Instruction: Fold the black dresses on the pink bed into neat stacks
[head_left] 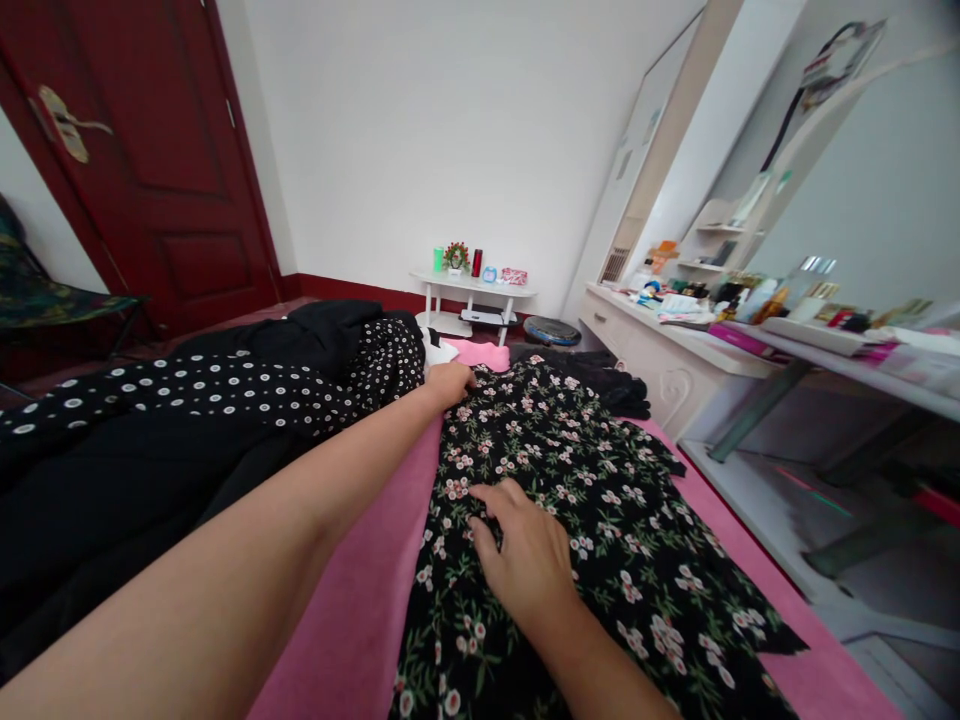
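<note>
Floral garment (592, 490): under your grip, likely spread to lie flat.
Left hand (450, 384): perhaps steadying the garment's edge; pinch unclear.
Right hand (529, 550): loosely parted, gripping nothing.

— What sort of place is seen?
— A home: to the right of the right hand (529, 550), a dressing table (656, 368) is crowded with cosmetics (814, 297).
— And beyond the left hand (448, 385)?
— A white stand (476, 286) is decorated with flowers (456, 255).
</note>
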